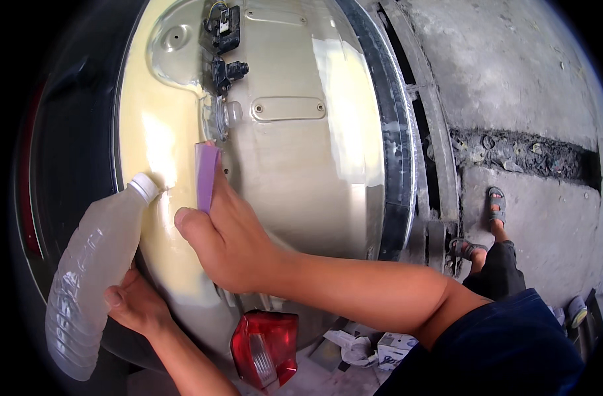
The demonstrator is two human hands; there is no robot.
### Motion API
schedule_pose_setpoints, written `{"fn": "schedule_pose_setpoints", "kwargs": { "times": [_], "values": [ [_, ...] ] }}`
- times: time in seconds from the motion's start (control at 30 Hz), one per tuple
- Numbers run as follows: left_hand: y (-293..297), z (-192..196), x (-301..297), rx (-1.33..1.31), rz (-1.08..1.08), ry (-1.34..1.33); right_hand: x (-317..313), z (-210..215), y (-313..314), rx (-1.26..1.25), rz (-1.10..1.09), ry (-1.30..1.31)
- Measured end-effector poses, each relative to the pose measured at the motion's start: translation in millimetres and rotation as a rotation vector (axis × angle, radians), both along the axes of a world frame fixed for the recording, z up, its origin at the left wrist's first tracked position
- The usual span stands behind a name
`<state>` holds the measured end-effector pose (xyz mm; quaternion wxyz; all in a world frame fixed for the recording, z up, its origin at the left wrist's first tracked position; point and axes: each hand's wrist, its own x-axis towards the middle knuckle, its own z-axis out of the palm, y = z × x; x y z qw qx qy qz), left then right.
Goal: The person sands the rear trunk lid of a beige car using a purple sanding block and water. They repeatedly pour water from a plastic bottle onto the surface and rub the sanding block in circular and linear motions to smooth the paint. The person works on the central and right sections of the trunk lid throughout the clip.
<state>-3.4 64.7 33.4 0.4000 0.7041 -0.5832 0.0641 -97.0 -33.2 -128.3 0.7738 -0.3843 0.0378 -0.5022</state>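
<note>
My left hand (140, 300) grips a ribbed plastic bottle (90, 284) of cloudy or clear liquid. The bottle is tilted, its white cap (143, 187) close to the cream-coated strip of a car body panel (288, 178). My right hand (232, 241) is closed on a flat purple pad (207, 173), held on edge against the panel beside a recess. The thumb lies on the pad's near side, while most of the other fingers are hidden behind it. The coated strip looks glossy and wet near the cap.
Black latch parts (227, 76) with wiring sit in the panel's recess. Dark car bodywork (77, 125) stands at left. A red tail light (265, 350) is at the near edge, next to a small box (395, 350). Sandalled feet (496, 204) stand on concrete with a debris-filled channel (526, 155).
</note>
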Motion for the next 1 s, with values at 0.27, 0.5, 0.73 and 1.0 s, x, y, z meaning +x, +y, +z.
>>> {"fn": "schedule_pose_setpoints", "kwargs": {
  "times": [0.27,0.5,0.73,1.0],
  "values": [
    [-10,-4,-6,-0.05,-0.017,0.018,-49,5,92,0.05,0.016,-0.026],
    [-18,-6,-7,-0.048,-0.017,-0.034,-47,4,51,0.135,0.289,0.003],
    [-18,-5,-10,-0.061,-0.067,0.009,-48,10,53,0.044,0.248,0.127],
    [-12,-3,-4,-0.049,-0.096,0.008,-50,22,121,0.361,-0.137,-0.074]
  ]
}}
